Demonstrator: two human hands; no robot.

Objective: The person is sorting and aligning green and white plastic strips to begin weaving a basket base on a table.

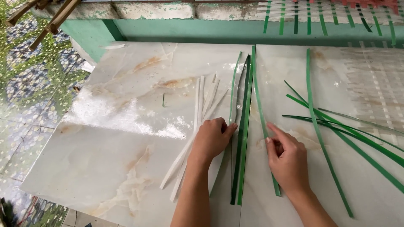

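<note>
White strips fanned lengthwise at left on the marble table; left hand curled over them, thumb pressing the dark green strips alongside; right hand loosely open, forefinger on 1 green strip, long axis running away; loose green strips further right.

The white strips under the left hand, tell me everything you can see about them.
The white strips are a handful of long, thin, flat bands, plastic by the look. They lie loosely bundled on the glossy marble-look tile, fanning apart at the far end. The left hand rests on them; green strips lie just to their right.
</note>
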